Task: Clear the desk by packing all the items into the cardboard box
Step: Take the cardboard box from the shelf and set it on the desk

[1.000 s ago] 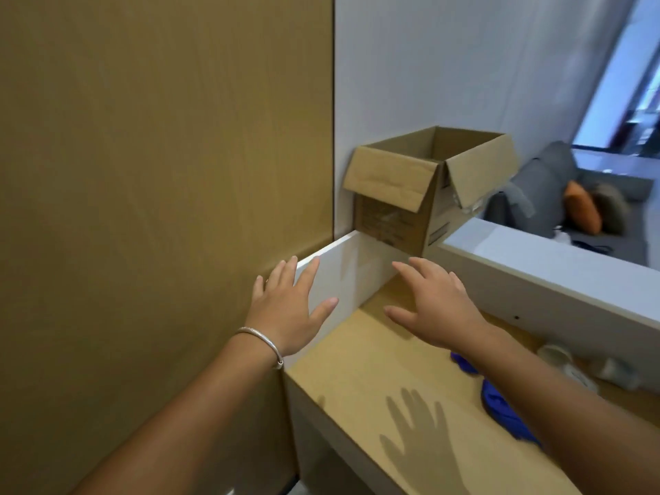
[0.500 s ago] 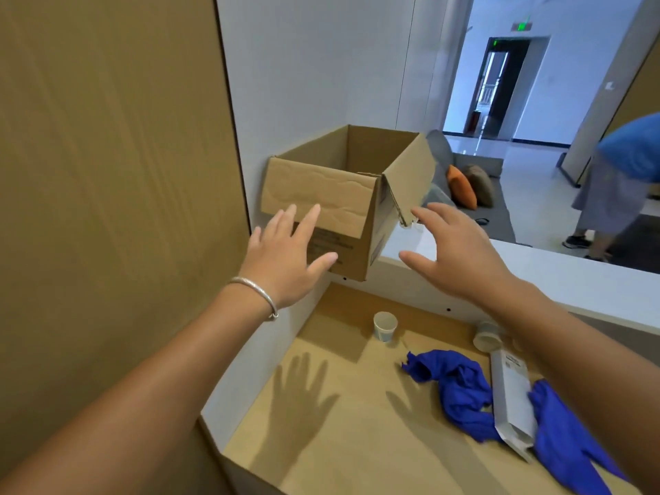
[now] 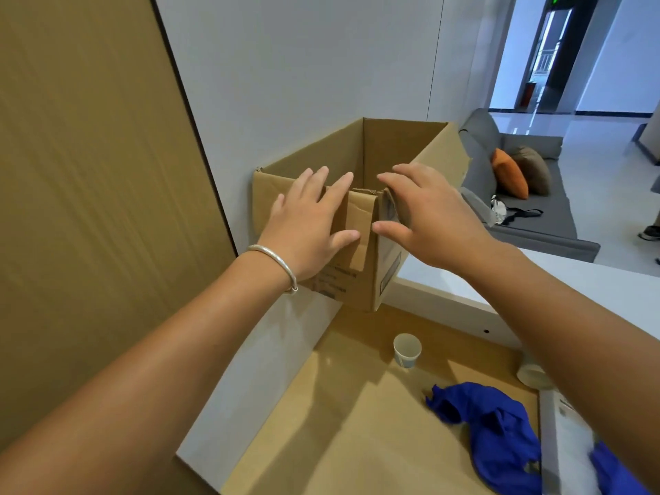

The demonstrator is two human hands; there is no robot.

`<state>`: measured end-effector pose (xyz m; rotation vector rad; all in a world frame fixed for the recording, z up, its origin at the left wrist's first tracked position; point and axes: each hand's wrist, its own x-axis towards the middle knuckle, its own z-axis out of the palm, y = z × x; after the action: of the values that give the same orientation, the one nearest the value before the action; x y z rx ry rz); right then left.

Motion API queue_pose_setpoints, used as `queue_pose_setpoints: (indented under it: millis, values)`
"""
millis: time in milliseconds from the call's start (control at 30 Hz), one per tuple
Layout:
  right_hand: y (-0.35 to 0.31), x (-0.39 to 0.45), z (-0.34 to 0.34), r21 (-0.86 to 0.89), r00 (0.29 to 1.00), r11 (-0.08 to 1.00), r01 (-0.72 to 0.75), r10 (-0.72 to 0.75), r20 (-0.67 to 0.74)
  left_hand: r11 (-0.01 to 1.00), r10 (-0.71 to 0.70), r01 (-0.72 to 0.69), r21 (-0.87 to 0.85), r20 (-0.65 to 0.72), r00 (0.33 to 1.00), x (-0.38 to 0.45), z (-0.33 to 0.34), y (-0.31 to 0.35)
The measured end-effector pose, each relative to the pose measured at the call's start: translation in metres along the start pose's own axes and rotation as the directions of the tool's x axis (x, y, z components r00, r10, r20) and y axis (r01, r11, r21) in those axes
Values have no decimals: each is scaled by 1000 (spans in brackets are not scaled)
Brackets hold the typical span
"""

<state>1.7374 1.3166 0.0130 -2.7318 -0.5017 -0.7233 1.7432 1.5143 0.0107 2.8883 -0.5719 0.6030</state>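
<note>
Nothing packed yet: blue cloth (image 3: 500, 430) and paper cup (image 3: 407, 350) on worktop (image 3: 339, 434). Both hands spread flat, left hand (image 3: 307, 226) and right hand (image 3: 428, 217) either side of cardboard box (image 3: 403, 151) near corner. Box sits on raised ledge, overhanging. Wall tight left; open room right.

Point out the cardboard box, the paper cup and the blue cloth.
cardboard box (image 3: 400, 148): head view, inner back wall.
paper cup (image 3: 407, 349): head view, its side below the rim.
blue cloth (image 3: 500, 430): head view, middle of the crumpled heap.
</note>
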Motion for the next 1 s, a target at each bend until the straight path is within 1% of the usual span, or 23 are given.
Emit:
queue_pose_setpoints:
  millis: [67,167,267,433,533,767,1000]
  values:
    - [7,6,1,38,1000,999,23,-23,10,999,7,-7,-40,-3,1000,7,1,0]
    - [12,11,2,116,997,991,65,-69,29,996,-1,-6,-92,-84,996,12,1,4]
    - [11,9,4,114,993,987,110,-113,18,995,-23,13,-101,-102,995,10,2,9]
    - [-2,-14,-2,109,993,987,120,-118,-19,989,12,-30,-147,-122,992,-11,-3,11]
    - [-21,-40,-14,109,994,988,111,-109,-26,982,55,-78,-174,-134,990,-33,-11,9]
    - [-85,-114,-42,26,995,996,84,-85,51,942,189,-233,-241,-193,963,-109,-27,-7]
    - [-162,-203,-45,-93,1000,995,-20,21,15,873,324,-395,-286,-263,909,-197,-28,-13]
